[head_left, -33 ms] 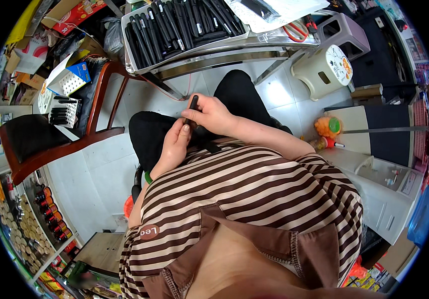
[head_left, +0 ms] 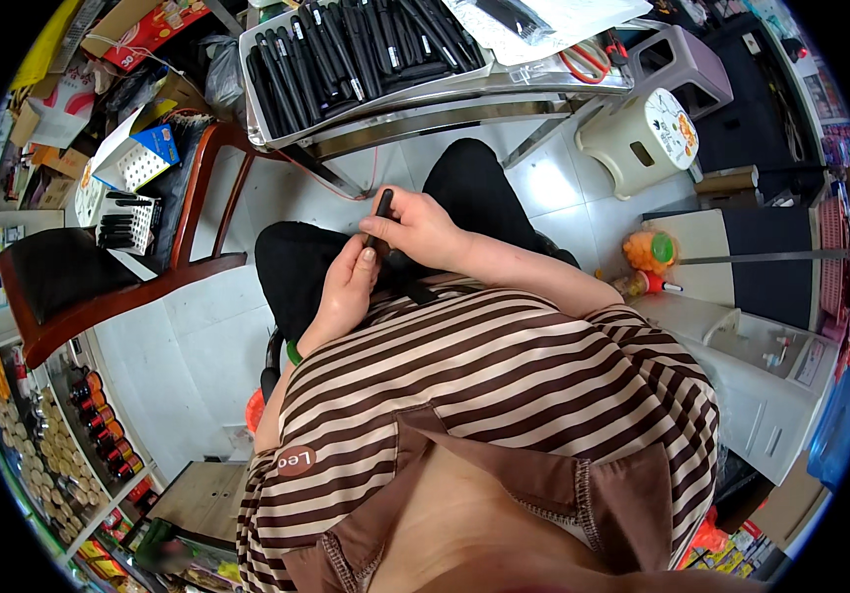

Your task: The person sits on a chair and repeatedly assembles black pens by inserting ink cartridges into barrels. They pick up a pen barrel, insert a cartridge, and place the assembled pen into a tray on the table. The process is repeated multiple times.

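Above my lap I hold a slim black pen (head_left: 383,206) with both hands. Its upper end sticks out between the fingers of my right hand (head_left: 426,230), whose thumb presses on its side. My left hand (head_left: 348,281) is closed round the lower end, thumb on top, so that end is mostly hidden. A white tray (head_left: 257,117) stands on the metal-framed table (head_left: 425,117) in front of my knees. Many similar black pens (head_left: 351,49) fill it, most lying lengthwise side by side.
A wooden chair (head_left: 209,203) on the left bears a white perforated basket (head_left: 144,259) with several black pens. Red-handled scissors (head_left: 588,61) and a clear plastic package lie on the table's right. A cream stool (head_left: 614,148) stands right of the table. Bottles line the lower-left shelf.
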Tool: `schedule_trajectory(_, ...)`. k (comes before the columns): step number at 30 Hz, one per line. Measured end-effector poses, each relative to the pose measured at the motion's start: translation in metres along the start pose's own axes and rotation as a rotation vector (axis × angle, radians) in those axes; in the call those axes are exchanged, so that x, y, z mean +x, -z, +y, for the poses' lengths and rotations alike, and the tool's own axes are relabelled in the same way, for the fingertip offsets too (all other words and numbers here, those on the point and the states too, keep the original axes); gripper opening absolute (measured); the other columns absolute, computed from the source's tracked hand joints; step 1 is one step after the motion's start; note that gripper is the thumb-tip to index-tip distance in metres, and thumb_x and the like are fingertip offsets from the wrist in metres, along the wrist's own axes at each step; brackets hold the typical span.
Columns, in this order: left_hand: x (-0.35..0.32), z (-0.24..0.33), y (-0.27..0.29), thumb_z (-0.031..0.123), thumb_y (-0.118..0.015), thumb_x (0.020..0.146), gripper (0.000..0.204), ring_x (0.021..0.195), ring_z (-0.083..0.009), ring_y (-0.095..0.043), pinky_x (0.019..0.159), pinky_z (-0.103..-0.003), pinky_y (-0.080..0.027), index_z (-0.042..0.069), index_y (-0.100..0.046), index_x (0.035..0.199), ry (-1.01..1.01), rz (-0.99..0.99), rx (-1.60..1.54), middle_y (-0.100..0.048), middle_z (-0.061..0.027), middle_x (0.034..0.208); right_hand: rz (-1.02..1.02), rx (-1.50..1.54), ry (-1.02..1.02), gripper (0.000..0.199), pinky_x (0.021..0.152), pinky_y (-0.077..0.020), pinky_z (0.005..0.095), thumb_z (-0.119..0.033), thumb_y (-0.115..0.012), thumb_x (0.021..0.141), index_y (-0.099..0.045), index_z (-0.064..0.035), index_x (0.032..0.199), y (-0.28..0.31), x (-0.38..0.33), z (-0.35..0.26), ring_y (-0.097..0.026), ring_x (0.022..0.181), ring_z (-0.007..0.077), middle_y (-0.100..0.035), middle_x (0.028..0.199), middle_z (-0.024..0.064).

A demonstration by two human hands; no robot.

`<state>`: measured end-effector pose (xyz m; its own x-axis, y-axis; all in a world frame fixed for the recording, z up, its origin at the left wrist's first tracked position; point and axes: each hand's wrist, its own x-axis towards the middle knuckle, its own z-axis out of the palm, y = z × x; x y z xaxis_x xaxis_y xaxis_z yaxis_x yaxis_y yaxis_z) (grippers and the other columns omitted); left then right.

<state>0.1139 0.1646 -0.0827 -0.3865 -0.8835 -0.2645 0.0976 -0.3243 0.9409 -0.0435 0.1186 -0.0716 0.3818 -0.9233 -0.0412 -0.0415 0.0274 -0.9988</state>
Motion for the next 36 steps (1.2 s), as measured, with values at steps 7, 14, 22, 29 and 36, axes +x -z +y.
schedule_trajectory(7,0.005,0.008,-0.001,0.031,-0.039,0.094,0.024,0.045,-0.0026,-0.023,0.041,-0.018,-0.018,0.009,-0.048,0.097,0.208,-0.005,-0.084,-0.03,0.0072,0.057,0.106,-0.003,-0.064,0.025,0.051,-0.0447,0.0278,-0.023,-0.063,0.081,-0.054,-0.0004,0.075,-0.001,-0.002,0.011,-0.056,0.055,0.014,-0.059,0.061,0.0084)
schedule_trajectory(14,0.005,-0.002,-0.005,0.023,-0.035,0.096,0.022,0.056,-0.0049,-0.034,0.05,-0.018,-0.029,0.007,-0.047,0.106,0.146,-0.015,0.023,-0.041,0.0043,0.068,0.112,-0.027,-0.091,0.023,0.051,-0.0449,0.0274,-0.021,-0.062,0.081,-0.055,-0.0001,0.079,0.001,0.0,0.016,-0.056,0.055,0.0137,-0.06,0.063,0.0082)
schedule_trajectory(22,0.008,-0.01,-0.005,0.015,-0.04,0.093,0.022,0.063,-0.0094,-0.039,0.058,-0.024,-0.038,0.001,-0.046,0.108,-0.02,0.07,0.255,-0.045,-0.0001,0.071,0.204,-0.143,-0.021,0.021,0.052,-0.0428,0.0276,-0.021,-0.062,0.082,-0.055,-0.0013,0.076,-0.009,-0.001,0.028,-0.052,0.054,0.0129,-0.057,0.061,0.0073)
schedule_trajectory(29,0.012,-0.018,-0.004,0.022,-0.042,0.094,0.021,0.057,-0.0051,-0.034,0.051,-0.02,-0.032,0.005,-0.051,0.102,0.11,0.057,0.086,-0.039,0.0048,0.065,0.206,-0.154,-0.087,0.023,0.051,-0.0421,0.0272,-0.022,-0.061,0.082,-0.055,-0.0011,0.076,-0.003,-0.001,0.029,-0.051,0.053,0.0123,-0.057,0.061,0.0067)
schedule_trajectory(36,0.015,-0.029,-0.001,0.023,-0.043,0.094,0.021,0.057,-0.0042,-0.035,0.051,-0.02,-0.032,0.005,-0.053,0.098,0.096,0.012,0.186,-0.041,0.0054,0.064,-0.076,-0.191,-0.071,0.026,0.054,-0.043,0.0268,-0.026,-0.063,0.08,-0.055,-0.0027,0.074,0.018,0.005,0.023,-0.053,0.057,0.0134,-0.056,0.062,0.0055)
